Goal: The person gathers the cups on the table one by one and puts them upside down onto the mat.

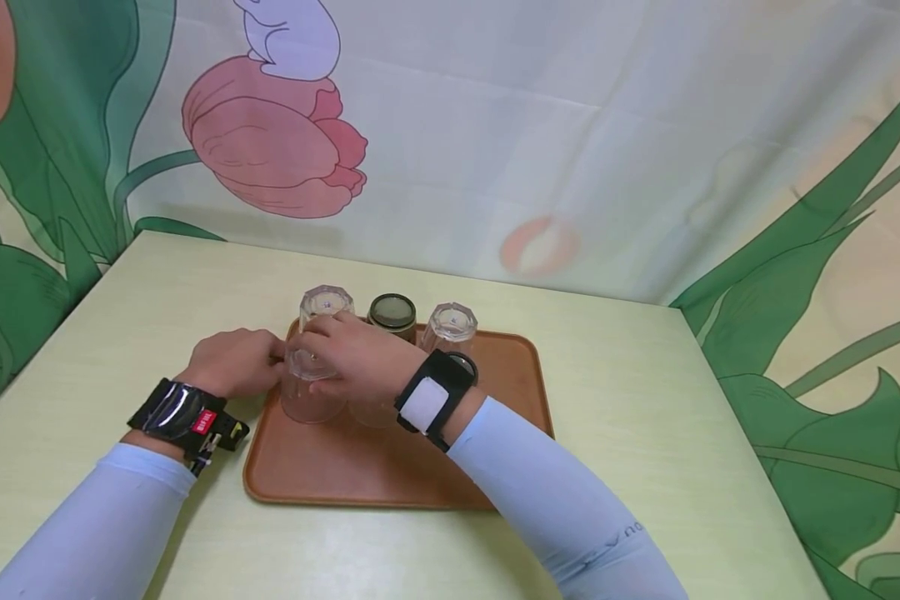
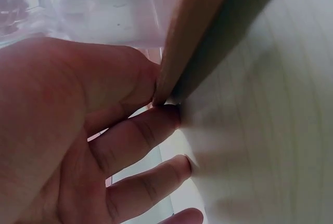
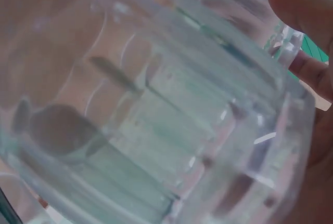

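My left hand is at the left edge of a brown tray. In the left wrist view, its thumb and a finger pinch the tray's rim, with the other fingers lower, beside the tabletop. My right hand reaches over the tray and grips an upside-down clear glass at the front left. Thumb and fingers hold that glass near its base in the right wrist view. Another clear glass stands beside it, partly hidden under the right hand.
Behind the right hand are a faceted clear glass, a dark-tinted glass and another clear glass, all upside down. A dark-rimmed glass shows past the right wrist strap. A printed curtain hangs behind the pale table.
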Demonstrator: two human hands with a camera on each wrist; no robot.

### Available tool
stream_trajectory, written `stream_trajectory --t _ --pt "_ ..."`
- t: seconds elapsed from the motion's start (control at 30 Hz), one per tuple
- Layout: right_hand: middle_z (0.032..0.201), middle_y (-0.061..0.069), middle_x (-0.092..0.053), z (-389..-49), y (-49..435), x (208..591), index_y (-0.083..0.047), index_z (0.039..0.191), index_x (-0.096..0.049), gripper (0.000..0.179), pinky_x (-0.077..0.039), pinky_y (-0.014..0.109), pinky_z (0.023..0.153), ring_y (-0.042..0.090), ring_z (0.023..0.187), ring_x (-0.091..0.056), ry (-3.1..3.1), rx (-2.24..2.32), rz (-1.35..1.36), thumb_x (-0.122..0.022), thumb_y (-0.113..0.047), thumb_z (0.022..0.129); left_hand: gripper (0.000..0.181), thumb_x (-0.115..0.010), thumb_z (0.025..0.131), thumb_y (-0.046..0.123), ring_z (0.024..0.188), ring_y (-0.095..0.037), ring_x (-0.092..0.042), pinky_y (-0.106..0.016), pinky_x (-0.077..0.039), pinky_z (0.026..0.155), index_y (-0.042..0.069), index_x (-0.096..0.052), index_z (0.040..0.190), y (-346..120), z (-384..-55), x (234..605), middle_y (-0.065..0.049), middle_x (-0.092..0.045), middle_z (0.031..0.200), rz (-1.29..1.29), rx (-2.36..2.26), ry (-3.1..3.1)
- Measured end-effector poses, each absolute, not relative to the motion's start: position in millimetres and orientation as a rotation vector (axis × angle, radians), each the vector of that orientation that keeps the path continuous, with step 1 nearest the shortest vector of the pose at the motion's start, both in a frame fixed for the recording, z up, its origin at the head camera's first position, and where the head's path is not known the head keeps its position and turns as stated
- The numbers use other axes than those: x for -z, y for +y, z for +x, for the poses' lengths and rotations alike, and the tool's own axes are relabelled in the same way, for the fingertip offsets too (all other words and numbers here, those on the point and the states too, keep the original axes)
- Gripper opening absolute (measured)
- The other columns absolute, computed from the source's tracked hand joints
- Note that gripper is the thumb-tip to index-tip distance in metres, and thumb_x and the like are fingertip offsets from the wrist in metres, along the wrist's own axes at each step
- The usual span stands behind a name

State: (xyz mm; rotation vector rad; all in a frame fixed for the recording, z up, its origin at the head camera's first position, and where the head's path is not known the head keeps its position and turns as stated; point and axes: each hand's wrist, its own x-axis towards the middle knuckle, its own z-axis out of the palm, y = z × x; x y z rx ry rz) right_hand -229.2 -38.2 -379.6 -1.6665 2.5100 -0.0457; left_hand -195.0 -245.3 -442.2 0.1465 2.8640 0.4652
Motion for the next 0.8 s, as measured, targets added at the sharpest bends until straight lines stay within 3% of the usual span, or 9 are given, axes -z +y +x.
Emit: stream_trajectory --t 0.23,0.5,0.8 --pt "0.142 -0.002 -0.051 -231.2 -39.2 386.7 -0.023 0.144 -0.051 0.056 -0.04 0.025 0.11 0.014 0.13 -0.045 2.52 0.07 -1.687 -0.068 -0.041 0.094 0.019 -0.064 0.092 0.026 0.06 -0.019 -0.05 -0.029 -0.033 0.05 0.012 -0.074 0.098 -244.8 -193.9 439.5 -0.002 -0.048 0.061 0.13 -0.45 2.868" --pt "0.143 -0.002 -0.049 -228.8 -38.1 387.9 -0.025 0.144 -0.051 0.054 -0.042 0.026 0.109 0.014 0.13 -0.046 2.528 0.099 -1.662 -0.067 -0.041 0.095 0.023 -0.066 0.093 0.029 0.062 -0.019 -0.05 -0.029 -0.034 0.051 0.012 -0.075 0.104 -246.1 -193.4 440.5 -0.002 -0.051 0.064 0.132 -0.451 2.861" --pt "0.139 0.001 -0.049 -227.2 -24.7 384.5 -0.017 0.143 -0.05 0.056 -0.043 0.023 0.107 0.013 0.122 -0.051 2.578 0.182 -1.699 -0.06 -0.047 0.097 0.029 -0.069 0.091 0.034 0.065 -0.019 -0.052 -0.03 -0.035 0.051 0.011 -0.076 0.108 -245.9 -193.8 440.0 -0.001 -0.056 0.067 0.13 -0.464 2.861"
